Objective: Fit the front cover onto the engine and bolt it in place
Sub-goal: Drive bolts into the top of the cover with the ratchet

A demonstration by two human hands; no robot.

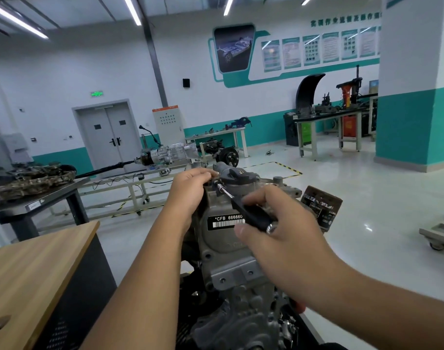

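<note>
A grey engine (243,306) stands upright in front of me, with its grey front cover (223,248) facing me and a black "CFB 666660" label (224,221) on it. My right hand (286,231) grips the black handle of a ratchet wrench (251,212). The wrench's chrome shaft reaches up and left to a bolt (217,184) at the cover's top left corner. My left hand (190,190) curls over that top left corner, fingers beside the wrench head. A black oil filler cap (237,173) sits on top of the engine.
A wooden-topped cabinet (36,263) stands at my lower left. A dark bench (39,198) with engine parts is at the left. A gearbox on a long stand (170,154) lies behind the engine. Workbenches (329,117) line the far wall; a low cart (440,236) sits right.
</note>
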